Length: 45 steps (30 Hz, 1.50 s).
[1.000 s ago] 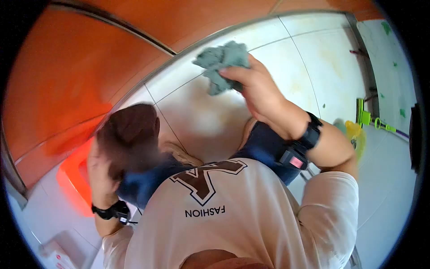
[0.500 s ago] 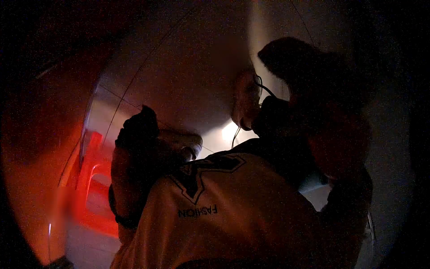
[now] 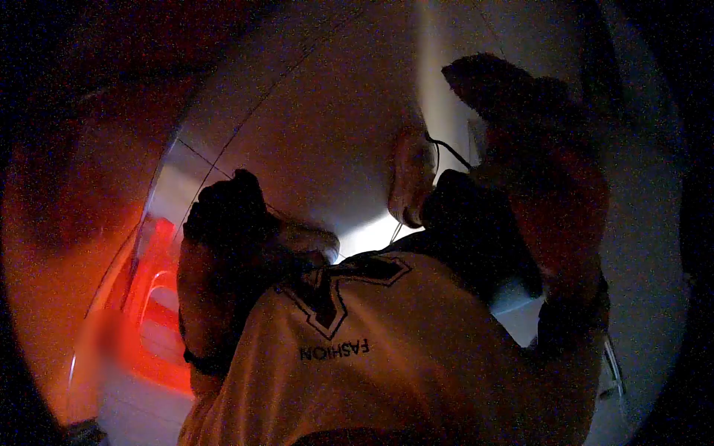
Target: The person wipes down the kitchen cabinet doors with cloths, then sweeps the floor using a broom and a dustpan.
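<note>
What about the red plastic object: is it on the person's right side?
No, the red plastic object shows on the person's left, near the left forearm.

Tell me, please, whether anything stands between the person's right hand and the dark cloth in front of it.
Nothing visible does: the dark cloth seems to meet the right hand directly, though deep shadow hides the grip.

- The scene sank from bright to near dark.
- The right hand (image 3: pixel 561 204) moved from the upper middle to the right side.
- The left hand (image 3: pixel 204 275) darkened, its brown cloth (image 3: pixel 227 208) becoming a dark outline.
- More of the red stool (image 3: pixel 152 369) showed at left.
- A black cable (image 3: pixel 450 150) appeared right of centre.
</note>
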Each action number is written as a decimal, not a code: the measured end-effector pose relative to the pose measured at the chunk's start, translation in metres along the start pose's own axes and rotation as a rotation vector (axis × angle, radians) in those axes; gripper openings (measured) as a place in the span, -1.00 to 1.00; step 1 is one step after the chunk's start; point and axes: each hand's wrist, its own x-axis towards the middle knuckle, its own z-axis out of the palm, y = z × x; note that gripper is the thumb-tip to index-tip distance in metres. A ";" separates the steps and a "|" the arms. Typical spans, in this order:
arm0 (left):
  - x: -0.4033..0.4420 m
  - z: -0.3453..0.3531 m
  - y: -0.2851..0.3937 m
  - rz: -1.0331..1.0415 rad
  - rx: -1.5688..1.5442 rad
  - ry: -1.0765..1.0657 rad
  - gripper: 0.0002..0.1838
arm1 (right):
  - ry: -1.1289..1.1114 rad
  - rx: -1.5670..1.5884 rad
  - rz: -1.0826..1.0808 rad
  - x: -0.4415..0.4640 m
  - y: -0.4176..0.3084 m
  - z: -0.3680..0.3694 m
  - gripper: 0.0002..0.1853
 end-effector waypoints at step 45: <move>0.001 0.003 -0.068 -0.596 0.023 -0.059 -0.60 | 0.433 0.314 0.476 -0.052 0.040 -0.021 -0.61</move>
